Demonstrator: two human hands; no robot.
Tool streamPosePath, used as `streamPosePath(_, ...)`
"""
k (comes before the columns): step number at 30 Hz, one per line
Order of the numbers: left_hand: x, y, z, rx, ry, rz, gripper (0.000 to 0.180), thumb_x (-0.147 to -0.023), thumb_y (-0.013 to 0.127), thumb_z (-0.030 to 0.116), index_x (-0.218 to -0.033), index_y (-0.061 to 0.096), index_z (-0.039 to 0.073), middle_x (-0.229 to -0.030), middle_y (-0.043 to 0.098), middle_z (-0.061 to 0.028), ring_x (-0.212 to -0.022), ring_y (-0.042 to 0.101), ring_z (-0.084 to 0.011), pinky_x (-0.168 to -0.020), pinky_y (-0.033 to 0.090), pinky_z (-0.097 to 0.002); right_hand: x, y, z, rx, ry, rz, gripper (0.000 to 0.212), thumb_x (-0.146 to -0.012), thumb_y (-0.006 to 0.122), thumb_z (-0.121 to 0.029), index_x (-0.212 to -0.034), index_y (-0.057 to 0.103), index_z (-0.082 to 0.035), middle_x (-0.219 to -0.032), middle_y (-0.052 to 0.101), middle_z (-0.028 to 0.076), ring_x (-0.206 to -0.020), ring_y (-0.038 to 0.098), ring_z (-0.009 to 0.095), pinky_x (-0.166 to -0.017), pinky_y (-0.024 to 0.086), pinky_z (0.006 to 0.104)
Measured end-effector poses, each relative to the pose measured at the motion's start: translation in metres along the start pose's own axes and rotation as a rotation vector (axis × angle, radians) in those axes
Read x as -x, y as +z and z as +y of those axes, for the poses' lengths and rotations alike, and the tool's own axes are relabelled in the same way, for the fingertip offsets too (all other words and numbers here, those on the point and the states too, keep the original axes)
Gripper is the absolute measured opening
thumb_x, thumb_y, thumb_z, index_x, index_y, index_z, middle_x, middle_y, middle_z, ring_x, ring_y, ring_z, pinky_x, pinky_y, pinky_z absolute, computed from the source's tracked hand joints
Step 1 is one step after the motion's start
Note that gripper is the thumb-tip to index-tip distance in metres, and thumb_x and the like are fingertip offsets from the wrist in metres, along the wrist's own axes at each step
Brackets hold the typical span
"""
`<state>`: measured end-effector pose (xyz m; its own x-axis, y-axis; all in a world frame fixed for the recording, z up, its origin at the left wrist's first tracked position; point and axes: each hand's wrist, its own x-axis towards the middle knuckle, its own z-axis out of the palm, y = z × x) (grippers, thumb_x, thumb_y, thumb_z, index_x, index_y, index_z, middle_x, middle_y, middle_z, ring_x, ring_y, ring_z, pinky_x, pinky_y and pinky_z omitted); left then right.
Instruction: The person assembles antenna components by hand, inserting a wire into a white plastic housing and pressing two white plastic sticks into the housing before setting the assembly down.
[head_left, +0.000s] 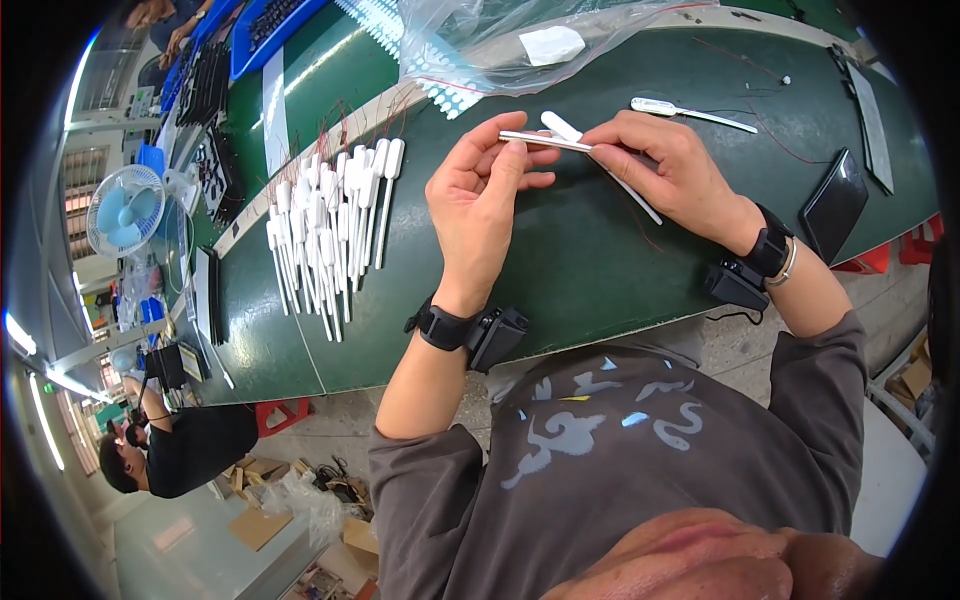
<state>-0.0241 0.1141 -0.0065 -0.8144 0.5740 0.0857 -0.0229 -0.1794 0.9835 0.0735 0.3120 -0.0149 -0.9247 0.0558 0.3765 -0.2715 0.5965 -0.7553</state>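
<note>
My left hand pinches one end of a thin white strip between thumb and fingers. At the strip's other end, my right hand grips it between thumb and forefinger. Just behind the strip, a white paddle-shaped stick with a rounded head runs under my right fingers. Its stem shows below them, and I cannot tell whether it is held or lies on the table. Farther right lies a similar white stick with a clear-looking head. A bunch of white round-headed sticks with thin red wires spreads out to the left.
The green table carries a clear plastic bag at the back. A black phone-like slab and a grey flat bar lie at the right. Blue bins and a fan stand left. Another person sits at lower left.
</note>
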Motion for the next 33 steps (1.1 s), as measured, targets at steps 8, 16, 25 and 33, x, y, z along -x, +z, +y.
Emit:
streamPosePath(8, -0.001, 0.001, -0.003, 0.104, -0.119, 0.050, 0.035, -0.105, 0.056, 0.015, -0.132, 0.057, -0.007, -0.109, 0.071, -0.0180, -0.095, 0.073, -0.0229, -0.077, 0.063, -0.0316, 0.000, 0.003, 0.000, -0.105, 0.091, -0.029, 0.014, -0.098, 0.063, -0.011, -0.105, 0.067, 0.000, -0.085, 0.063, 0.007, -0.074, 0.059, 0.015, -0.067, 0.046, 0.0285)
streamPosePath(16, -0.001, 0.004, -0.005, 0.108, -0.105, 0.082, 0.036, -0.103, 0.058, 0.012, -0.134, 0.055, -0.007, -0.110, 0.072, -0.0176, -0.096, 0.073, -0.0222, -0.078, 0.063, -0.0315, 0.001, 0.003, 0.000, -0.130, 0.161, -0.057, 0.014, -0.100, 0.061, -0.012, -0.104, 0.065, 0.001, -0.087, 0.064, 0.005, -0.076, 0.058, 0.012, -0.069, 0.046, 0.0272)
streamPosePath(25, 0.000, 0.012, -0.013, 0.317, -0.246, 0.030, 0.036, -0.096, 0.065, 0.001, -0.129, 0.055, -0.005, -0.110, 0.067, -0.0124, -0.097, 0.069, -0.0180, -0.087, 0.059, -0.0309, 0.001, 0.006, -0.003, -0.124, 0.135, -0.058, 0.013, -0.099, 0.061, -0.011, -0.103, 0.065, 0.000, -0.088, 0.064, 0.006, -0.077, 0.059, 0.014, -0.069, 0.047, 0.0278)
streamPosePath(33, 0.004, 0.019, -0.017, 0.349, -0.234, 0.037, 0.041, -0.091, 0.065, -0.004, -0.130, 0.053, -0.005, -0.110, 0.062, -0.0081, -0.098, 0.064, -0.0146, -0.091, 0.055, -0.0285, 0.001, 0.012, -0.002, -0.117, 0.105, -0.048, 0.013, -0.098, 0.061, -0.010, -0.103, 0.065, 0.001, -0.089, 0.066, 0.009, -0.078, 0.063, 0.018, -0.070, 0.049, 0.0299)
